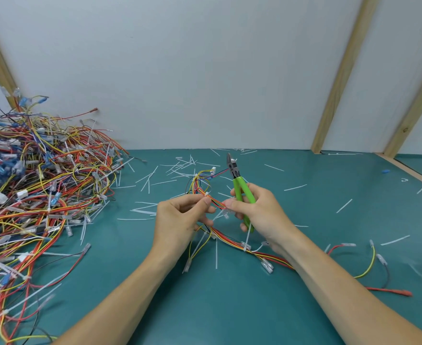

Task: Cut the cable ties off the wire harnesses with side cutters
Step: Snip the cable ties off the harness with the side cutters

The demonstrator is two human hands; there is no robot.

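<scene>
Over the middle of the green mat, both hands hold one wire harness (pixel 232 241) of red, yellow and orange wires. My left hand (pixel 180 219) pinches the bundle just beside a white cable tie (pixel 207 194). My right hand (pixel 259 215) grips the green-handled side cutters (pixel 239 185), jaws pointing up and away, slightly apart and clear of the wires. Its fingertips also pinch the bundle close to the left thumb. Another white cable tie (pixel 246 246) sits on the harness lower down, near my right wrist.
A big tangled heap of harnesses (pixel 35 190) fills the left side of the green mat (pixel 229 307). Cut white tie pieces (pixel 165 175) litter the mat behind the hands. Loose wires (pixel 369 265) lie at the right. A white wall with wooden battens (pixel 339 83) stands behind.
</scene>
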